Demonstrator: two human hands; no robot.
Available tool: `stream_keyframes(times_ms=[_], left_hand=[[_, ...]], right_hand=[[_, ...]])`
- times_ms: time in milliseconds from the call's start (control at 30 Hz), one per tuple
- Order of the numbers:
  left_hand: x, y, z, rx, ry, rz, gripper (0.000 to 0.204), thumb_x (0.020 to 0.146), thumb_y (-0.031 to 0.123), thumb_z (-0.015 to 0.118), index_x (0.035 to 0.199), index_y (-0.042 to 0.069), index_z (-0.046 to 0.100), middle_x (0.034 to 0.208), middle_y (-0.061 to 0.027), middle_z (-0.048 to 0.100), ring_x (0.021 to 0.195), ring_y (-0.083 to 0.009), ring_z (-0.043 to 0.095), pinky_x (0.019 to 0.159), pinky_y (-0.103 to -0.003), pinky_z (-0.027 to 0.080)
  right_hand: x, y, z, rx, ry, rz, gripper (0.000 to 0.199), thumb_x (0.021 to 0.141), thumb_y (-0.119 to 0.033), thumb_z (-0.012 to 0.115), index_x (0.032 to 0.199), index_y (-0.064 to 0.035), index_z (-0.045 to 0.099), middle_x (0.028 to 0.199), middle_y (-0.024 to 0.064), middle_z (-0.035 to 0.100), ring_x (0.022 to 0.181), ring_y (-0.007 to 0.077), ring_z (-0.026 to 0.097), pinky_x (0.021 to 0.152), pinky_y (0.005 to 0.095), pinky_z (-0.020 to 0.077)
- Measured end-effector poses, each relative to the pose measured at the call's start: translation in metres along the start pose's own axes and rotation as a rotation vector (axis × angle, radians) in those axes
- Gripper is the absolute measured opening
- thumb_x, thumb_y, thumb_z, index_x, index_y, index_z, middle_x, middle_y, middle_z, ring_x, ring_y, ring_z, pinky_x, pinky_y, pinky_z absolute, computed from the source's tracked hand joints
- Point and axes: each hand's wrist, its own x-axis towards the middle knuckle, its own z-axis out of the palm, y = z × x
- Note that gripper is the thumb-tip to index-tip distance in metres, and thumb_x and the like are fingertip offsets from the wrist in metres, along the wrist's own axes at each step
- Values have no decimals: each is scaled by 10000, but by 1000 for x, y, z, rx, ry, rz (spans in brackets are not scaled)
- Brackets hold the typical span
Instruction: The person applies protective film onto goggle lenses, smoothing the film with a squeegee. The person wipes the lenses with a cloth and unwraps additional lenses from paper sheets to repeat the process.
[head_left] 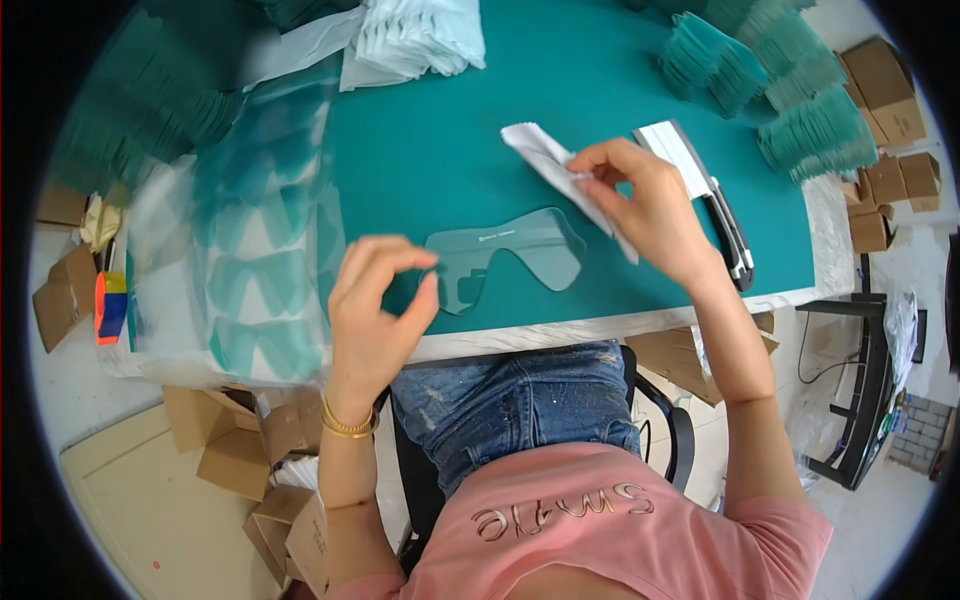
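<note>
We sit at a teal-topped work table (440, 150), knees in blue jeans under its front edge. To our left a clear plastic bag of stacked teal-tinted lens blanks (260, 260) covers the table's left end & presses close to the left hand. At the far edge there's a pile of white folded cloths (420, 35); far right, fanned rows of teal-tinted lenses (790, 100). A black-and-silver box cutter (725, 225) lies just right of our right hand, w/ a white flat pack (670, 150) at its far end. Brown cardboard boxes (885, 85) sit off the table to the right, more on the floor lower left.

The clear one-piece visor lens (505, 255) lies flat on the table near the front edge, between both hands. Nothing covers it except our own fingers at its ends.

Left hand (375, 315): thumb & forefinger curled toward each other at the lens's left end, other fingers loosely bent; can't tell if the tips actually grip the lens edge.

Right hand (645, 205): fingers closed on a white wiping cloth (545, 160), held at the lens's right end, the cloth's tail hanging over the lens edge
</note>
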Motion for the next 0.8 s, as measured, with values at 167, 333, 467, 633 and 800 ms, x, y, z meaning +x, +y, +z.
stream_keyframes(times_ms=[167,333,467,633,800], left_hand=[[-35,-9,-6,-9,-35,105,212,673,-67,677,849,51,687,840,-68,608,813,-258,603,709,-357,490],[-37,-19,-4,61,-121,306,294,625,-32,669,898,74,705,859,-39,600,830,-244,597,763,-380,476],[-38,-18,-3,114,-145,350,332,616,16,669,936,91,712,868,-26,586,845,-231,584,786,-398,464],[-38,-17,0,178,-168,346,351,633,52,659,974,108,721,868,-11,557,849,-214,553,803,-397,443],[-36,-16,-1,211,-196,331,376,648,57,659,1015,116,718,873,-7,540,835,-212,526,768,-388,415]], right_hand=[[-7,-51,40,284,-103,-153,249,818,-7,719,1047,-14,622,947,112,635,808,192,650,726,305,543],[-3,-62,64,218,-206,-328,263,762,-65,751,991,-27,628,969,94,599,835,271,628,706,349,537],[-8,-54,79,127,-260,-442,195,752,-74,738,913,-36,636,910,87,589,790,277,612,685,366,518],[4,-47,76,61,-226,-423,155,752,-68,731,849,-30,616,853,85,590,763,281,608,650,373,514],[9,-43,73,-41,-148,-377,126,752,-86,655,837,-26,584,812,105,562,784,278,615,634,367,520]])
